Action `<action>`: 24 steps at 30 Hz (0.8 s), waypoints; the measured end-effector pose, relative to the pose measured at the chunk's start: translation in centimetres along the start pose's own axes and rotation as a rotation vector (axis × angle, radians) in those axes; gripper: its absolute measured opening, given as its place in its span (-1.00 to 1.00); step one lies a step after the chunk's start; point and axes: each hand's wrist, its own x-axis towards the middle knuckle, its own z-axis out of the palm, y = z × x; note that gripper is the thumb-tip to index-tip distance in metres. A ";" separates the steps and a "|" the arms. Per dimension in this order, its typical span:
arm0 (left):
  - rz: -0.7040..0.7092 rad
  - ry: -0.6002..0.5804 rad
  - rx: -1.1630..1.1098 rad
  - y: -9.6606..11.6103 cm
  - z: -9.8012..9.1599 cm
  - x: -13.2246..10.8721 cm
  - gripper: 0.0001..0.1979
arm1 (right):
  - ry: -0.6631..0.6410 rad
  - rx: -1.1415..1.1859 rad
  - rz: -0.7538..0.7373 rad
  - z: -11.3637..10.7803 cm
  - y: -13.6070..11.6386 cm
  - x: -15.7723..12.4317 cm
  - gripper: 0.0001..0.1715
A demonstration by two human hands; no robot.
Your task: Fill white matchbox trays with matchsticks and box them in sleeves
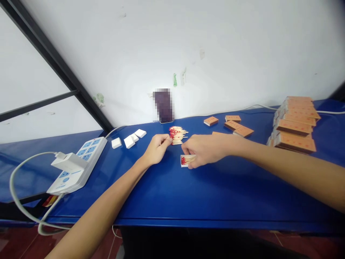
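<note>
My right hand (201, 149) is closed around a small white matchbox tray (184, 166), thumb on the near side and fingers on the far side. Red-headed matches (188, 159) lie inside it, heads to the left. Behind the tray is a loose pile of matches (178, 135) on the blue tabletop, heads mostly to the left. My left hand (157, 148) is closed, its fingertips at the pile's left edge by the red heads. Whatever is between those fingertips is too small to make out.
Several white blocks, like small trays, (129, 141) lie at left, near a power strip (88, 153) with a plugged-in adapter and cable. Orange matchboxes (244, 131) lie behind my right forearm, with a stack of matchboxes (295, 126) far right. A pixelated dark object (164, 106) leans against the wall.
</note>
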 end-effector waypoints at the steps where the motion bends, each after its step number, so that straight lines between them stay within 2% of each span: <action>1: 0.006 -0.001 -0.002 0.0 0.1 0.0 -0.62 | -0.003 -0.004 0.003 -0.1 0.0 -0.1 -0.64; 4: 0.072 -0.040 0.082 0.0 0.4 -0.2 -0.66 | -0.016 -0.007 0.023 -0.2 -0.2 -0.3 -0.64; 9: 0.246 -0.164 0.398 0.2 0.3 -0.4 -0.67 | -0.053 0.011 0.046 -0.6 -0.5 -0.6 -0.56; 15: 0.240 -0.265 0.445 0.9 -0.2 -0.8 -0.66 | -0.161 0.160 0.033 -1.9 0.6 -1.1 -0.37; 19: 0.291 -0.323 0.447 1.4 0.0 -1.1 -0.66 | -0.194 0.208 0.022 -1.9 1.3 -1.0 -0.40; 24: 0.292 -0.347 0.475 1.4 0.3 -1.0 -0.76 | -0.101 0.143 -0.064 -0.8 0.9 -0.2 -0.57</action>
